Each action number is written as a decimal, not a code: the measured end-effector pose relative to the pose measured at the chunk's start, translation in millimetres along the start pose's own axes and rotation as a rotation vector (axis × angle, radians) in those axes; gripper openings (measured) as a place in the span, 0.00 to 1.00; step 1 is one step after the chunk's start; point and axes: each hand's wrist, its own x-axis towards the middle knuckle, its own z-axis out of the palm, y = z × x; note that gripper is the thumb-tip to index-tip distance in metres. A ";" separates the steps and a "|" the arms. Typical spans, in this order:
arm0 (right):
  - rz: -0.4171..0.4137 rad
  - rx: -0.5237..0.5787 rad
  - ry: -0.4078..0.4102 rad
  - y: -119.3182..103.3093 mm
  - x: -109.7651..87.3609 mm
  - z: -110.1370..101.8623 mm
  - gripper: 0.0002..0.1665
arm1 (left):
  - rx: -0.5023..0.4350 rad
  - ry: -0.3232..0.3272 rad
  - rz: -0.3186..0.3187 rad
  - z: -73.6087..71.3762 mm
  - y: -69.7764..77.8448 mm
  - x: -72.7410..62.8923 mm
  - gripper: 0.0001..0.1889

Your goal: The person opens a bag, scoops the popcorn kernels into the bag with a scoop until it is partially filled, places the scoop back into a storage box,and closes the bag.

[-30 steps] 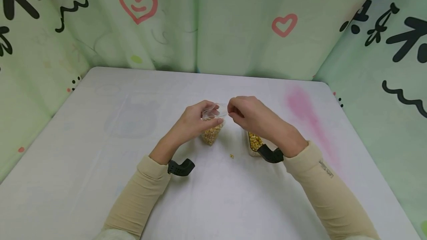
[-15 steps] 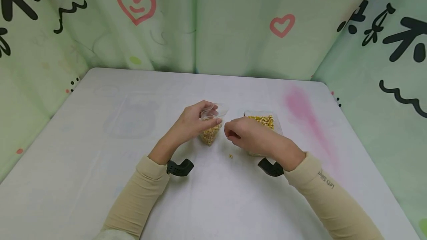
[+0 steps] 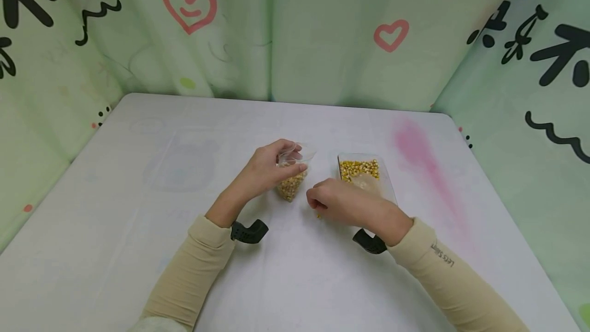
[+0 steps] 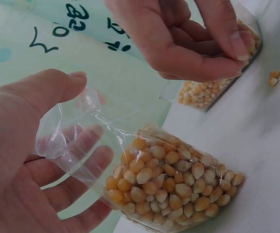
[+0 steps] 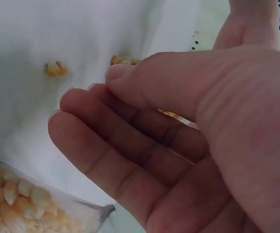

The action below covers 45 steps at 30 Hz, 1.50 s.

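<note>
My left hand (image 3: 272,168) holds a clear plastic bag (image 4: 81,116) by its mouth, thumb on one side and fingers on the other. Corn kernels (image 4: 174,184) fill the bag's lower part. My right hand (image 3: 343,201) hovers low over the table to the right of the bag, fingers loosely bent and thumb close to the index finger (image 5: 125,104). Nothing shows between them. A small clump of loose kernels (image 5: 57,69) lies on the white cloth just beyond those fingertips. Behind the right hand stands a clear rectangular container (image 3: 389,181) with more corn kernels, partly hidden by that hand.
A white cloth covers the table (image 3: 152,250), with a pink stain (image 3: 424,152) at its right. Green printed curtains (image 3: 322,29) close off the back and both sides. The container's pale bottom or lining (image 3: 366,182) shows among its kernels.
My right hand has come down from beside the bag's mouth toward the loose kernels, uncovering more of the container. The left hand and bag have stayed nearly still.
</note>
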 end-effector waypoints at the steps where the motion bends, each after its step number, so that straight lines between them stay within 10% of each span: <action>1: 0.002 -0.002 -0.009 0.2 0.1 1.3 0.11 | 0.000 -0.001 -0.001 0.0 0.0 0.0 0.27; 18: 0.100 -0.122 -0.086 -9.4 5.1 19.1 0.11 | -0.004 0.004 0.010 0.4 0.4 -0.3 0.23; 45: 0.195 -0.328 0.036 -27.0 8.9 39.7 0.03 | 0.026 0.010 0.019 0.9 0.6 -1.1 0.25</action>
